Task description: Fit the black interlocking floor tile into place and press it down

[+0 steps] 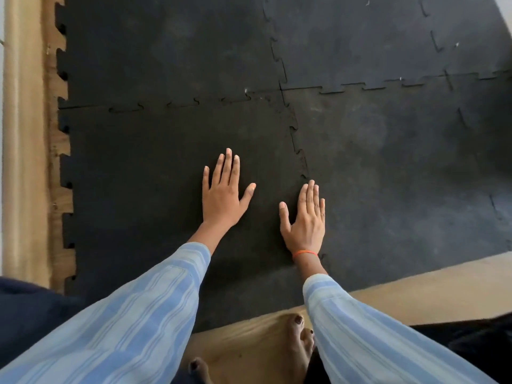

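Note:
The black interlocking floor tile (144,195) lies flat at the near left of the mat, its toothed edges meshed with the tile beyond it and the tile to its right (401,176). My left hand (223,192) rests palm down on it, fingers spread, holding nothing. My right hand (304,220), with an orange band at the wrist, lies flat on the toothed seam between this tile and the right one, fingers straight. Both sleeves are light blue and striped.
More black tiles (171,51) cover the floor ahead and to the right. Bare wooden floor (415,284) shows along the near edge and in a strip at the left beside a beige skirting (22,134). My bare foot (296,345) stands on the wood just behind the tile.

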`<move>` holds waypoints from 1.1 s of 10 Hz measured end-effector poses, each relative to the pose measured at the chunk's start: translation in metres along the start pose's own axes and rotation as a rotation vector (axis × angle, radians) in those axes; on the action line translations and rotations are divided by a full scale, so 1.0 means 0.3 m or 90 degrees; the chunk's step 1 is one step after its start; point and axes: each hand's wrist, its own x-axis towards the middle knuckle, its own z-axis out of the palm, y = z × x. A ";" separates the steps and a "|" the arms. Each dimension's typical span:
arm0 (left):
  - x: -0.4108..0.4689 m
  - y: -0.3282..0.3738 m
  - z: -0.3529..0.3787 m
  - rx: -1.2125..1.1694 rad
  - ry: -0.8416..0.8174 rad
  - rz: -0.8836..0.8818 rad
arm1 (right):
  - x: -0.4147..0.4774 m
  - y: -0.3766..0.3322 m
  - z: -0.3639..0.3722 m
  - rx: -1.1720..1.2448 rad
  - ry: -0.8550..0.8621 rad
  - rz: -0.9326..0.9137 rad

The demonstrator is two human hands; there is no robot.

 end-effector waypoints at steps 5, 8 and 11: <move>-0.006 0.006 -0.019 -0.007 -0.017 0.003 | -0.159 0.067 -0.030 -0.073 -0.070 0.037; -0.124 0.059 -0.021 -0.002 -0.059 -0.056 | -0.227 0.076 -0.037 -0.072 -0.083 0.124; -0.063 0.083 -0.302 -0.137 -0.452 -0.137 | -0.082 -0.163 -0.241 -0.087 -0.411 0.273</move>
